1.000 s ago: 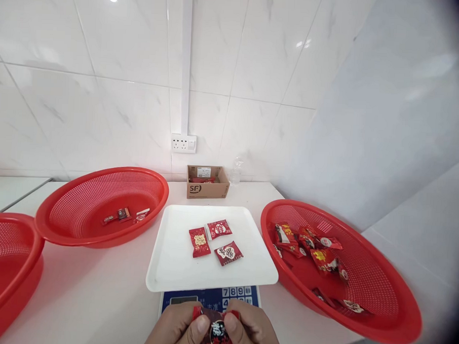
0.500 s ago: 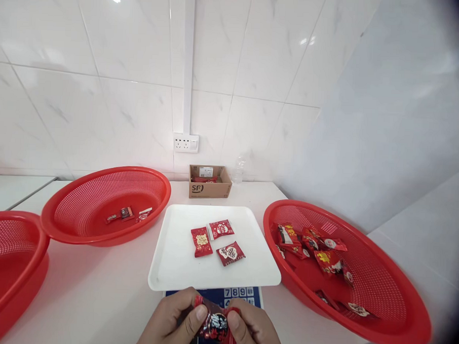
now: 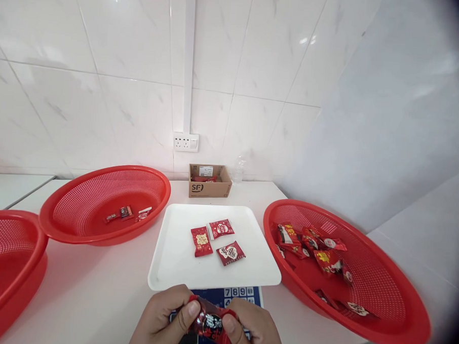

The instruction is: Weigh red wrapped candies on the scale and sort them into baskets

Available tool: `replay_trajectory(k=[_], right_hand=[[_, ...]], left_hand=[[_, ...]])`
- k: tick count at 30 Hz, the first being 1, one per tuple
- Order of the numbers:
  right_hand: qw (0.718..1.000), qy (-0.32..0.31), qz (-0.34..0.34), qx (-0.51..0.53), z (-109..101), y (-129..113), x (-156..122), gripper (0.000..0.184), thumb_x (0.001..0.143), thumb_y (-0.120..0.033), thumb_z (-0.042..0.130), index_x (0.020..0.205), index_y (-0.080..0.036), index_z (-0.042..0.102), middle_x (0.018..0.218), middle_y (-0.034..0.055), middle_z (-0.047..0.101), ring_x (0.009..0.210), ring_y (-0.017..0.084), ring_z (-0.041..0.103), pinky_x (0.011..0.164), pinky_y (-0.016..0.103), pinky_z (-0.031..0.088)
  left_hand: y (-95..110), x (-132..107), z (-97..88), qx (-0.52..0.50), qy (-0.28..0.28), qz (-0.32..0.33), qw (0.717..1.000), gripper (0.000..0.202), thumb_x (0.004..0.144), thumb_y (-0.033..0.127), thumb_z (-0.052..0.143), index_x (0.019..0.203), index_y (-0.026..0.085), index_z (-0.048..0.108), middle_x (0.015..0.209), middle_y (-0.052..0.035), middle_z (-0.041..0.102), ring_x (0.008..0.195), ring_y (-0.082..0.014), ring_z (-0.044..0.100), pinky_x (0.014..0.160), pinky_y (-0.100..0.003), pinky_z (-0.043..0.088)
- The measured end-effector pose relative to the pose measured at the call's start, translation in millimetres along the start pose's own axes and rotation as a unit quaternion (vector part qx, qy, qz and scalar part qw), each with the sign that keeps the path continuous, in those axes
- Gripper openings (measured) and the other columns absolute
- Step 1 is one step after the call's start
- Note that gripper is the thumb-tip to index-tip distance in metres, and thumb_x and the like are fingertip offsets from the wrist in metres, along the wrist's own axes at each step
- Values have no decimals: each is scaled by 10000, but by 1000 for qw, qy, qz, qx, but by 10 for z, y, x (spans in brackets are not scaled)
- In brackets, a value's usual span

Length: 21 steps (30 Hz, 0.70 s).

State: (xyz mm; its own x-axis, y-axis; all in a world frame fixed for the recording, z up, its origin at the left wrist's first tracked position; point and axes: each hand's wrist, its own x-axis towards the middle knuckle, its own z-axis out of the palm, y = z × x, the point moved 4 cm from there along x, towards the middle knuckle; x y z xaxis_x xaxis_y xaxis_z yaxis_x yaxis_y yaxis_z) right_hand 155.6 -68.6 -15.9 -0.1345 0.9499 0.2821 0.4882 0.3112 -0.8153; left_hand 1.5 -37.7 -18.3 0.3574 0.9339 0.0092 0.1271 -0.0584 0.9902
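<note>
Small workroom, tiled wall [image 3: 136,122], keypad scale [image 3: 239,292], red plastic baskets [image 3: 378,287]

Surroundings, referenced to the cardboard box [image 3: 210,189]
You will find the box, printed "SF", at the rear of the white worktop [image 3: 95,283], red packets [image 3: 204,179] visible inside; note the clear plastic container [image 3: 238,171] just beside its right side. Above the box and slightly left, locate the socket panel [image 3: 185,142], its vertical white conduit [image 3: 188,63] rising along the marbled tile wall [image 3: 132,41] behind the box. Well left of the box, observe a second pale tabletop [image 3: 11,189]; well right, a smooth pale surface [image 3: 367,147].
</note>
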Motion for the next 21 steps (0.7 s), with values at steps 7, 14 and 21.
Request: replay_trajectory(k=[7,14,21], right_hand=[[1000,-19,17,8,-3,54,60,429,898,-485,338,606,-200,471,552,-25,479,511,98,426,486,221,291],[998,-13,57,-16,-147,86,290,404,875,-486,404,587,-205,375,547,-45,411,527,96,384,495,214,299],[997,6,74,-13,-339,123,789,335,885,-469,393,692,-210,481,609,-32,532,576,120,488,563,232,375]], left_hand=[[-83,55,-1,11,-42,-2,999,417,836,519,453,609,172,488,584,14,427,570,-115,378,530,-207,327],[65,153,-67,121,5,-5,993,395,835,499,437,599,185,470,585,14,463,578,-129,407,533,-214,342],[257,510,-118,314,-36,33,948,277,876,375,402,765,221,604,705,4,601,624,-157,510,555,-243,363]])
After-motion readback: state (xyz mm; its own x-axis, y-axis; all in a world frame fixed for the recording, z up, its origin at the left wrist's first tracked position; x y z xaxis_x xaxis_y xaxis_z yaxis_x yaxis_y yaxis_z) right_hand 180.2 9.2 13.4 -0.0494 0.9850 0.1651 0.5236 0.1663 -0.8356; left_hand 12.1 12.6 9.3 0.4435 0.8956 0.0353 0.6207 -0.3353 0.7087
